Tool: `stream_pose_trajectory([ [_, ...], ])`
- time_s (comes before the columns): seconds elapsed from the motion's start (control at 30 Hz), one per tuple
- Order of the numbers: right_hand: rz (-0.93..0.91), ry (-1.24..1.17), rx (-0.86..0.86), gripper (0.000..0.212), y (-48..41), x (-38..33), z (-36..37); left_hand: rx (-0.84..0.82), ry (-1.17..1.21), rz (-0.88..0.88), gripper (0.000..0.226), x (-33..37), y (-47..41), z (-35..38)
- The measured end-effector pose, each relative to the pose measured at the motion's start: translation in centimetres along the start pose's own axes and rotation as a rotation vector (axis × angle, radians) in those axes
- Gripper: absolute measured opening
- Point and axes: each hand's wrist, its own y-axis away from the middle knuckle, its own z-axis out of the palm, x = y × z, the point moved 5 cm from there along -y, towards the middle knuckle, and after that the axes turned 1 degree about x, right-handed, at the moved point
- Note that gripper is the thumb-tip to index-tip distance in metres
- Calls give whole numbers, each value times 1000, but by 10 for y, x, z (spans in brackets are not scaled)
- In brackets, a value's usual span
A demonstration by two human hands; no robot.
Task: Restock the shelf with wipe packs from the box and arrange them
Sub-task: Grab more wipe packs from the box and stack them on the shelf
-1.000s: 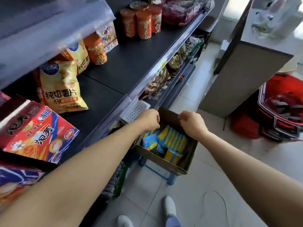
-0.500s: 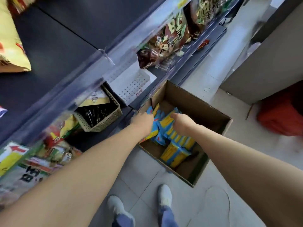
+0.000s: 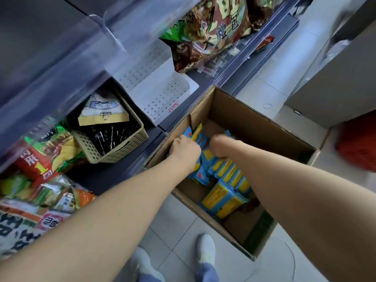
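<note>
Both hands are down in the box. The left hand [image 3: 184, 147] is knuckles-up against the near-left wall and the right hand [image 3: 220, 145] is just beside it, a bit blurred. On each, the fingers curl down among the wipe packs [image 3: 223, 196], but the fingertips are hidden, so I cannot tell whether either has closed round a pack.

From the left, snack bags [image 3: 40, 159] crowd the low shelf [image 3: 97, 178]. Next come a beige basket [image 3: 122, 151] and a white perforated tray [image 3: 162, 92]. The cardboard box [image 3: 254, 127] sits on the floor against the shelf edge, with something red [image 3: 358, 143] off at the far right.

I'd say the step is lifting packs out. To do it well, I'd pinch a few neighbouring packs by their flat faces and draw them straight up. That way the row stays together, the soft wrappers don't buckle, and the packs come out all facing 1 way for the shelf.

The packs are blue and yellow soft pouches. Most stand on edge in a row along the box's left half, and 1 at the near end leans over. They look light, squashy and a little slippery.
</note>
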Motion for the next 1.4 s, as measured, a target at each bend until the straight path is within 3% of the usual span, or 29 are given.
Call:
stream_pose_trajectory([
  [0.2,10,-49,80,36,4,14,-18,35,309,-146,25,-16,24,-25],
  [0.33,-14,-138,226,49,35,14,-40,66,464,-216,22,-27,49,-56],
  [0.5,-98,-114,231,25,104,3,-82,119,496,-260,27,-46,90,-111],
  [0.57,-124,-218,224,13,133,3,-95,147,525,-268,30,-54,111,-134],
  [0.8,-203,-410,310,15,260,-7,-135,429,765,-288,24,-80,205,-196],
  [0.9,-266,-457,383,15,320,-22,-149,520,791,-258,11,-93,253,-227],
  [1.03,-351,-450,503,17,389,-47,-167,626,824,-215,15,-116,318,-269],
  [1.3,-615,-554,781,30,530,-134,-197,923,862,-188,24,-188,475,-318],
  [1.4,-748,-572,857,46,568,-186,-201,1059,875,-233,22,-223,532,-322],
])
